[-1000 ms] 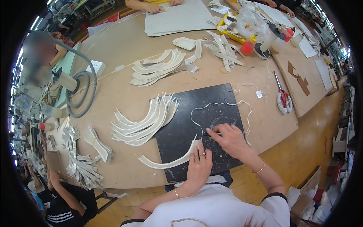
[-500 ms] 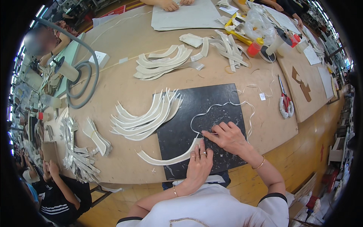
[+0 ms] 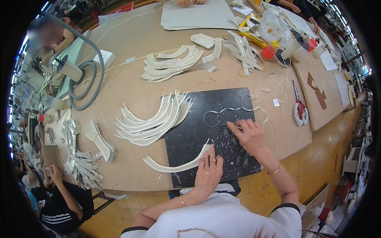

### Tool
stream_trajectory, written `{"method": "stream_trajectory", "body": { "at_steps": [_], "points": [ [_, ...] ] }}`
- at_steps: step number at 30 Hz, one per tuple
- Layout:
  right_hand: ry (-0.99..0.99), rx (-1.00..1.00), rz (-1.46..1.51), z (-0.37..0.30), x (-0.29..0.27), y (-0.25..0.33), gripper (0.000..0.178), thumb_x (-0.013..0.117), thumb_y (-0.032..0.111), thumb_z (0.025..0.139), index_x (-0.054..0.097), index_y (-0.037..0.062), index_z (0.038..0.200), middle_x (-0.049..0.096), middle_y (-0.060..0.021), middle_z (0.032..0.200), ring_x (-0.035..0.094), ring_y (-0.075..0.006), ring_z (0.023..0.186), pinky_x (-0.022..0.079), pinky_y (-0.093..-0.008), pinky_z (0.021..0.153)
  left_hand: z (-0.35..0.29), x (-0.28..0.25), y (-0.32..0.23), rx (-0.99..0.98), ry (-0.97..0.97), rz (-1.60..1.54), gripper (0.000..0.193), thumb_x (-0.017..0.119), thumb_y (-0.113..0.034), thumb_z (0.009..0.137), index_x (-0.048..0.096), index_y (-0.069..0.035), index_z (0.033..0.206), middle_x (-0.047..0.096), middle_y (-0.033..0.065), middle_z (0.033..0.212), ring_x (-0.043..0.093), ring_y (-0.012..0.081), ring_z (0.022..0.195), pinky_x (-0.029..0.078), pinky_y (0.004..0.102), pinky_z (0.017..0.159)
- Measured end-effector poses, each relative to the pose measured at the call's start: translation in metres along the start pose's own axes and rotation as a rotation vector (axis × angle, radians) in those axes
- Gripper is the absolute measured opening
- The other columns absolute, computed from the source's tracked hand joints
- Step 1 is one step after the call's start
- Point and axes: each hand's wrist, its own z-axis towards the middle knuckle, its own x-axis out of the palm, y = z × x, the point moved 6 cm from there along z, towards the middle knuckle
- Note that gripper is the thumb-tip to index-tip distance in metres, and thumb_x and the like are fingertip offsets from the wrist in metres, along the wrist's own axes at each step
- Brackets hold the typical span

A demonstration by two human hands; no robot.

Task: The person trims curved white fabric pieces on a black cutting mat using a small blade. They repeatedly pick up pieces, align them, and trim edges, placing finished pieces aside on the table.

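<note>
A curved cream strip (image 3: pixel 171 168) with white piped edges lies partly on a black cutting mat (image 3: pixel 182 139). My left hand (image 3: pixel 209 170) holds its right end down on the mat, fingers close together. Two short cord tails (image 3: pixel 210 141) stick up from that end. Above the mat's right half is my right hand (image 3: pixel 251 137), thumb and index finger pinched; whatever is between them is too small to make out. A thin white cord (image 3: pixel 228 109) loops over the mat beyond it. Left of the mat, partly overlapping it, fans a pile of similar strips (image 3: pixel 149 127).
Red-handled scissors (image 3: pixel 300 109) lie on the right. Farther back are more curved strips (image 3: pixel 170 65), a yellow tray (image 3: pixel 254 37) and a red bottle (image 3: pixel 270 50). A grey hose (image 3: pixel 93 87), a banded bundle (image 3: pixel 101 142) and co-workers' hands (image 3: pixel 55 174) are on the left.
My right hand has moved right and up, away from the strip's end. The cord that reached the strip's tip is now apart from it. My left hand stays in place.
</note>
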Motion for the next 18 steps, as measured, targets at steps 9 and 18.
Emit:
{"method": "stream_trajectory", "body": {
  "at_steps": [9,18],
  "points": [
    [-0.035,0.578,0.594,0.000,-0.011,-0.009,0.045,0.080,0.015,0.078,0.066,0.0076,0.120,0.059,-0.0091,0.083,0.061,-0.0207,0.071,0.049,-0.0317,0.062,-0.020,-0.020,0.058,-0.285,-0.118,-0.322,0.029,0.072,-0.027,0.084,0.063,-0.005,0.101,0.047,0.0184,0.144,0.047,0.0330,0.126,0.036,0.0434,0.096],
    [0.549,-0.031,0.791,0.047,0.012,0.083,0.039,0.068,0.042,0.088,0.071,0.0107,0.110,0.065,-0.0077,0.102,0.068,-0.0296,0.086,0.055,-0.0397,0.073,-0.042,-0.009,0.078,-0.225,-0.222,-0.434,0.018,0.077,-0.021,0.080,0.064,-0.011,0.088,0.064,0.0040,0.105,0.061,0.0207,0.095,0.040,0.0392,0.085]
  ]
}}
